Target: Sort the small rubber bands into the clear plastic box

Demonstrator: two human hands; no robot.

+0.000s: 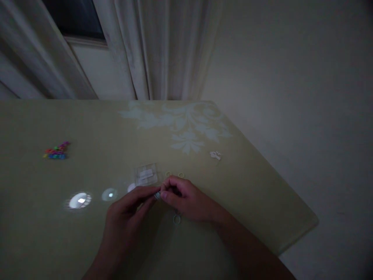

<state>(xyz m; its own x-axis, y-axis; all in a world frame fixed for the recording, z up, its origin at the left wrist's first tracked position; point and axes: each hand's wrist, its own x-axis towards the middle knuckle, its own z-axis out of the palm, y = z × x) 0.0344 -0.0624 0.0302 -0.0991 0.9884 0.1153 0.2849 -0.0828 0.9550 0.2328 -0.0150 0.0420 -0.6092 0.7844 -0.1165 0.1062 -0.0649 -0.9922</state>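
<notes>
Seems mid-work; my left hand (126, 212) pinches striped piece (157, 195), lower centre; right hand (186, 200) closed, hold unclear; three rings (176, 224) loose.

The table (239, 186) has a smooth, glossy surface with mirror-like reflections; the box (148, 180) is clear, shiny plastic, the curtain (163, 50) matt, pleated cloth, the wall (285, 77) smooth and matt, and the held piece (157, 195) banded, its material indeterminate.

Single head-worn view from above, forward and down over the table (247, 186) toward the curtains (169, 46).
</notes>
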